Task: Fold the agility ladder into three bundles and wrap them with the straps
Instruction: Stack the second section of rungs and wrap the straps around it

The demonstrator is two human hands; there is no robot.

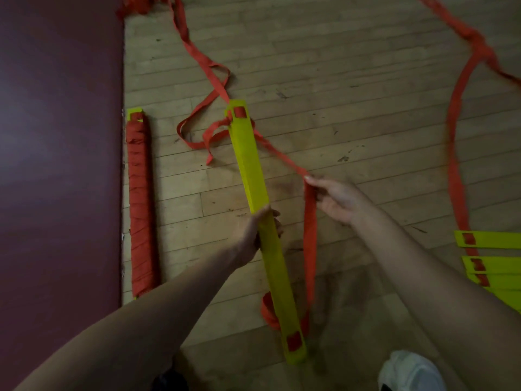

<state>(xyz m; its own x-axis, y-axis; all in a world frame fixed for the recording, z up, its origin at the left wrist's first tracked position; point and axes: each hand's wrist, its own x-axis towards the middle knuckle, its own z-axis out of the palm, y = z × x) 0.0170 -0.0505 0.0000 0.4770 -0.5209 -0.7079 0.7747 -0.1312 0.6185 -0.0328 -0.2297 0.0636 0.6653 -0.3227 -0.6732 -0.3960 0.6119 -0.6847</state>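
Observation:
My left hand [260,230] grips a stacked bundle of yellow ladder rungs [251,170] around its middle, holding it lengthwise above the floor. My right hand [332,198] pinches an orange strap [310,235] to the right of the bundle. One part of that strap runs up to the bundle's far end, the other drops to a loop around its near end. A finished bundle [139,204], wound tight in orange strap, lies on the floor at the left. More yellow rungs [490,261] lie stacked at the right edge.
Loose orange strap [208,69] trails across the wooden floor [352,94] toward the top, and another length [456,131] runs down the right side. A dark red mat [59,165] covers the left. A white shoe [408,371] shows at the bottom right.

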